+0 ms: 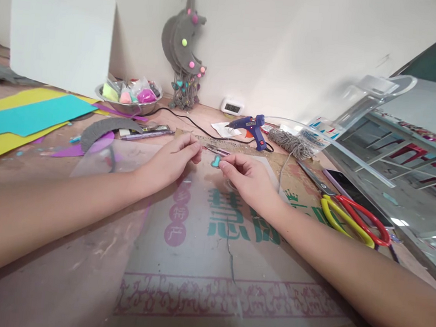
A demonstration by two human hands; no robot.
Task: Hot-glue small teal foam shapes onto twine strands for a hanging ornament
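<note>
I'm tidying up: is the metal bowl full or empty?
Full: colourful packets heap above the rim of the metal bowl.

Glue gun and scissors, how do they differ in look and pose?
The glue gun is mostly blue; the scissors have red and yellow handles. The glue gun stands handle-down; the scissors lie flat. The scissors look larger here than the glue gun. Neither is being held.
</note>
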